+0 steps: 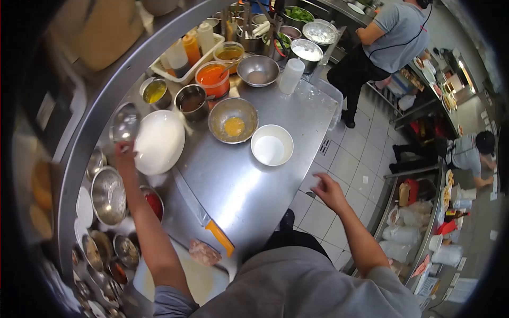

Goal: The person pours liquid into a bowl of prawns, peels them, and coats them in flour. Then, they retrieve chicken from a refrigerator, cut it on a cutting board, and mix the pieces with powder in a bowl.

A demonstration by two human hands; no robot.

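Note:
My left hand (125, 155) reaches to the far left of the counter, fingers closed at the near rim of a small steel bowl (125, 122), which is slightly blurred. Right beside it lies a white oval plate (160, 143). My right hand (330, 192) hangs in the air past the counter's right edge, fingers apart, holding nothing. Between the hands stand a white round bowl (272, 145) and a steel bowl (233, 121) with yellow food at its bottom. A knife with an orange handle (219, 238) lies nearer me, beside a piece of raw meat (204, 253).
Sauce containers (212, 78), a basket of squeeze bottles (191, 47) and a clear bottle (291, 76) line the back. Several steel bowls (108, 196) crowd the left. One person (395, 40) stands beyond the counter; another (466, 153) works at the right shelf.

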